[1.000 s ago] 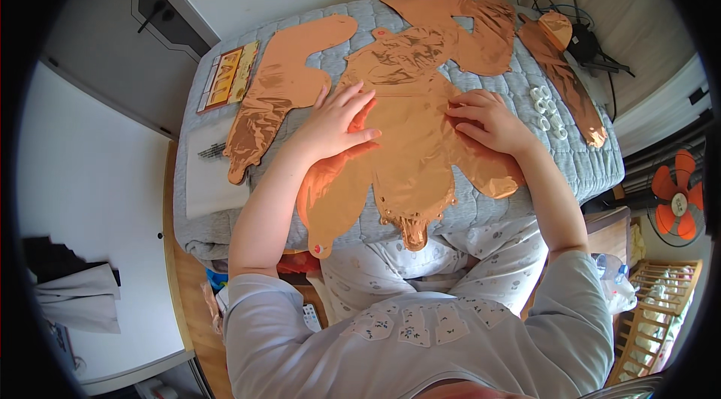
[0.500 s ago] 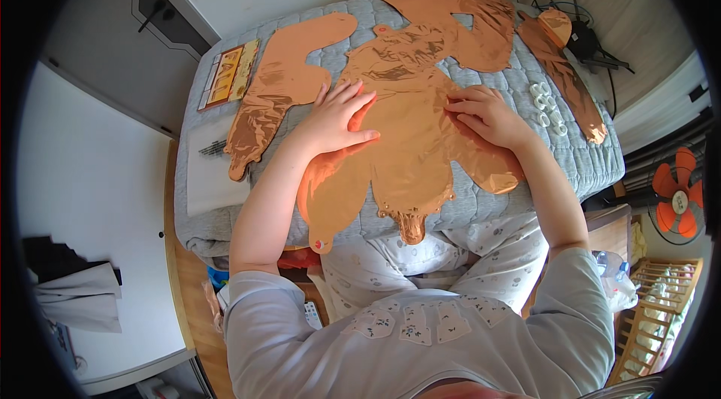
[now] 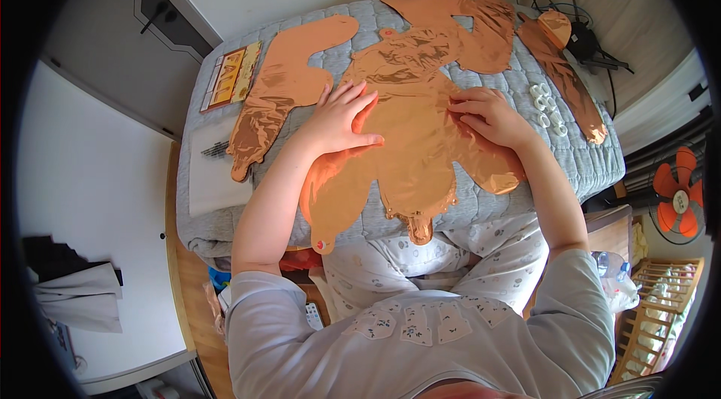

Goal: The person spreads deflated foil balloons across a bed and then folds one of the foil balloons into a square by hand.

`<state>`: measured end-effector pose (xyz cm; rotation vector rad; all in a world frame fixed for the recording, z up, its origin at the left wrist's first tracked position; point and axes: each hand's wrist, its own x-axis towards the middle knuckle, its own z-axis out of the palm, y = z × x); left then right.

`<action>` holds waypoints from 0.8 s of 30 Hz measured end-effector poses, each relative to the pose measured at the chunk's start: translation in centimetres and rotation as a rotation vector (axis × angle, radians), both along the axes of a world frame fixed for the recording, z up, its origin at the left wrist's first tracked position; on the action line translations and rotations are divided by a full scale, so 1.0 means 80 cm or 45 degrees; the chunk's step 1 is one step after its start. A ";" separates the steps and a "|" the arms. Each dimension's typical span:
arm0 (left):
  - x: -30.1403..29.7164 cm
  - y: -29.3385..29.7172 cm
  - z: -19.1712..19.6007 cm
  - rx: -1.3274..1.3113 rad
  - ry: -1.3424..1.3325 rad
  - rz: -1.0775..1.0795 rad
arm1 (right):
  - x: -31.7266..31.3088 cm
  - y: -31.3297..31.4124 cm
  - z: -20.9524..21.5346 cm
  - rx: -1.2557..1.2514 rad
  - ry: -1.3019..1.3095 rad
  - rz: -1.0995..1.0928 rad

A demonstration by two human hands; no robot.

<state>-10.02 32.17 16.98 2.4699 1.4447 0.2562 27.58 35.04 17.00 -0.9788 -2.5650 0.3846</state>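
A large flat copper foil balloon (image 3: 413, 136) lies spread on a grey quilted bed (image 3: 526, 174) in front of me. My left hand (image 3: 342, 117) rests flat on its left side, fingers spread. My right hand (image 3: 488, 114) lies on its right side with the fingers curled and pressing the foil. The balloon's narrow valve tail (image 3: 420, 230) hangs over the bed's near edge, above my lap.
More copper foil balloons lie around: one at the left (image 3: 278, 99), one at the back (image 3: 466, 27), a long one at the right (image 3: 567, 80). A flat printed package (image 3: 231, 76), a white sheet (image 3: 214, 166), small white rings (image 3: 547, 106), black cables (image 3: 589, 46) and an orange fan (image 3: 676, 189) are nearby.
Both hands have slid slightly across the foil, smoothing it; the balloon has shifted a little on the bed.
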 end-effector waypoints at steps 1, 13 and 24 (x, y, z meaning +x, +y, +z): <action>0.000 0.002 -0.001 0.018 0.011 -0.002 | -0.001 0.000 0.001 -0.021 0.002 -0.008; -0.010 0.018 -0.021 0.029 -0.108 -0.026 | 0.000 0.001 0.000 0.029 0.037 0.013; -0.009 0.014 -0.021 0.037 -0.149 -0.038 | 0.000 -0.003 0.002 0.002 0.041 0.031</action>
